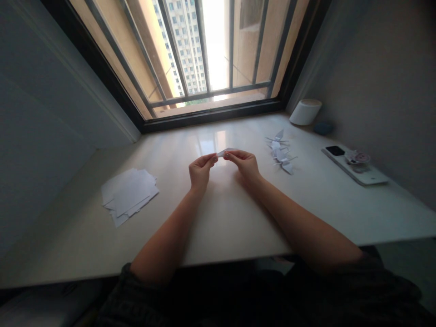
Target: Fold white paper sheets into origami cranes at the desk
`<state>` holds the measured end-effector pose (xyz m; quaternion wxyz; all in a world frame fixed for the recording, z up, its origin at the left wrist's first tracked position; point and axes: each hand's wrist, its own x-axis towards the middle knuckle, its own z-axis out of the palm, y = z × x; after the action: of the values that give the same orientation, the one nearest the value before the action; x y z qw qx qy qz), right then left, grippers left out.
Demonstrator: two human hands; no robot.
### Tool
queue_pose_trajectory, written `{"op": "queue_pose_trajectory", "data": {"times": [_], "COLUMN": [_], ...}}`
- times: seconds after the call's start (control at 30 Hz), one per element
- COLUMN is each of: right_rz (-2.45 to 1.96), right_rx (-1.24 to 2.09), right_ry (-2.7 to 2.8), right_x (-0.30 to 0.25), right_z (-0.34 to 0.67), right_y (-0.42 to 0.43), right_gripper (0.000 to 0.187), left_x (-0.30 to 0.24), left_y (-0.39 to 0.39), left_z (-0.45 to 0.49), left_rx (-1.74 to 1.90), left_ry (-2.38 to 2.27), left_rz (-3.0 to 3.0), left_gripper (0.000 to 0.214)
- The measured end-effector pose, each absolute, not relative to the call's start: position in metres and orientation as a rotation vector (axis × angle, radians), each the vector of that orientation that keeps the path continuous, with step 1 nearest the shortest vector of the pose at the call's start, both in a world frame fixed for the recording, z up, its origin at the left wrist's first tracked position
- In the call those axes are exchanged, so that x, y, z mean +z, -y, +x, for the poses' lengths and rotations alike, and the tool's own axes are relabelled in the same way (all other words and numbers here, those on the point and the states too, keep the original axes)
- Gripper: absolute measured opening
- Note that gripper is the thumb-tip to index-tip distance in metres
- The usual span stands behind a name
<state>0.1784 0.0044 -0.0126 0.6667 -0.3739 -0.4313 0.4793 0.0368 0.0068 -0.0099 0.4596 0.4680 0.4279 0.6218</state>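
A small folded piece of white paper [225, 151] is held up between my two hands, above the middle of the white tabletop [218, 218]. My left hand [201, 169] pinches its near left end between thumb and fingertips. On the other side, my right hand [245, 162] grips the paper with thumb and index finger, hiding part of it. Several folded paper cranes [281, 152] lie in a row to the right of my right hand. Over on the left rests a loose stack of white paper sheets [131, 193].
At the right lies a white phone [354, 168] with a round attachment [357, 157] on its back. A white cylinder-shaped object [305, 112] and a dark rounded item [323, 128] sit in the back right corner. Behind the table is a barred window [214, 116].
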Motion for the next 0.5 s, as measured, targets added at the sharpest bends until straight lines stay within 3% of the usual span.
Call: {"op": "queue_pose_trajectory", "data": {"times": [0.5], "right_rz": [-0.857], "right_rx": [1.044], "right_ry": [0.958], "right_x": [-0.0092], "right_z": [0.1779], "right_y": [-0.0024], "right_gripper": [0.025], "left_x": [-0.0053], "left_y": [-0.0030], "left_z": [0.0383], "left_rx": [1.502], "left_ry": [-1.016], "left_rz": [1.075], "left_gripper": [0.034]}}
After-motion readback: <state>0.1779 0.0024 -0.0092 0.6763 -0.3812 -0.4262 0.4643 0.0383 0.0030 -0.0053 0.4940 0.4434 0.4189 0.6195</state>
